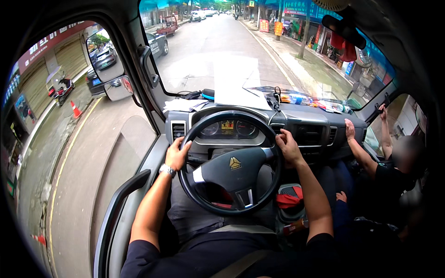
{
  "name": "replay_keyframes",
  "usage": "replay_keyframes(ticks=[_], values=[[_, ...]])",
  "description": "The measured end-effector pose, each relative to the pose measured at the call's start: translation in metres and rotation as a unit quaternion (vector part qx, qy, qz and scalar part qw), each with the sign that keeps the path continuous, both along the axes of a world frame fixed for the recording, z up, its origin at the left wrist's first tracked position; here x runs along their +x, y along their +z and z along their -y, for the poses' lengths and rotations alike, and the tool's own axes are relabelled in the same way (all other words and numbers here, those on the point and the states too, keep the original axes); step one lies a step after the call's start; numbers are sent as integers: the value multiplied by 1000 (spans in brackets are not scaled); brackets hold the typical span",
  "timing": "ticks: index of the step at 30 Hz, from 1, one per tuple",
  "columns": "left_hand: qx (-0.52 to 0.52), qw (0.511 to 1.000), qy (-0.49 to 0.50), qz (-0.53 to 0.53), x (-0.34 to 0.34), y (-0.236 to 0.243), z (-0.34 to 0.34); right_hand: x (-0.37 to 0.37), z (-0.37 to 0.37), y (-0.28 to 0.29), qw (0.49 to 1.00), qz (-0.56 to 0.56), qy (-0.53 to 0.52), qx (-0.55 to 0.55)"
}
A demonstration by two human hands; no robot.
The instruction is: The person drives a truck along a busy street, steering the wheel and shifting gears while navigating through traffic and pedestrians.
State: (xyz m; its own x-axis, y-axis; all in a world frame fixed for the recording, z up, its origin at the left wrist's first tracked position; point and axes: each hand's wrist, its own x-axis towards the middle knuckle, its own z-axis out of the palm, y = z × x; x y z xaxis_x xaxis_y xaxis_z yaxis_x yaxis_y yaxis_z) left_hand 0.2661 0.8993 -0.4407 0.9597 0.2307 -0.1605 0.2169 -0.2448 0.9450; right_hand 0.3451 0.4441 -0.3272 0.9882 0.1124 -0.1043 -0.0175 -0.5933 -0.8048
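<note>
In front of me is a large black steering wheel (218, 171) with silver spoke trim and a gold emblem on its hub. My left hand (175, 154), with a metal watch (167, 170) on its wrist, is closed round the left side of the rim. On the rim's upper right side, my right hand (289, 147) rests with its fingers curled over it. Behind the wheel shows a lit instrument panel (227, 127). White papers (238, 97) lie on the dashboard above it, reflecting in the windshield.
A passenger (394, 162) sits at right, one hand on the dashboard and one raised to a handle. Bottles and packets (301, 99) line the dash. Outside, a dark car (157, 44) is at left on the road (211, 37); an orange cone (75, 110) stands near a parked scooter (60, 88).
</note>
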Motion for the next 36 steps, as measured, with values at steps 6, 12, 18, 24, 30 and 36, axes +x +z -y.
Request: replay_keyframes(ticks=[6,12,18,24,30,36], values=[[117,991,-59,-12,39,34,-5,-11,-11,-32,985,-96,-78,118],[306,945,-114,19,75,61,4,-59,-12,-34,985,-40,-144,84],[405,907,-106,49,100,72,28,-113,-16,-59,962,19,-252,104],[419,896,-116,84,113,81,49,-140,-30,-61,947,61,-262,176],[378,918,-96,77,109,77,49,-138,-27,-56,948,52,-248,195],[373,923,-88,46,106,70,44,-131,-19,-65,958,66,-237,150]])
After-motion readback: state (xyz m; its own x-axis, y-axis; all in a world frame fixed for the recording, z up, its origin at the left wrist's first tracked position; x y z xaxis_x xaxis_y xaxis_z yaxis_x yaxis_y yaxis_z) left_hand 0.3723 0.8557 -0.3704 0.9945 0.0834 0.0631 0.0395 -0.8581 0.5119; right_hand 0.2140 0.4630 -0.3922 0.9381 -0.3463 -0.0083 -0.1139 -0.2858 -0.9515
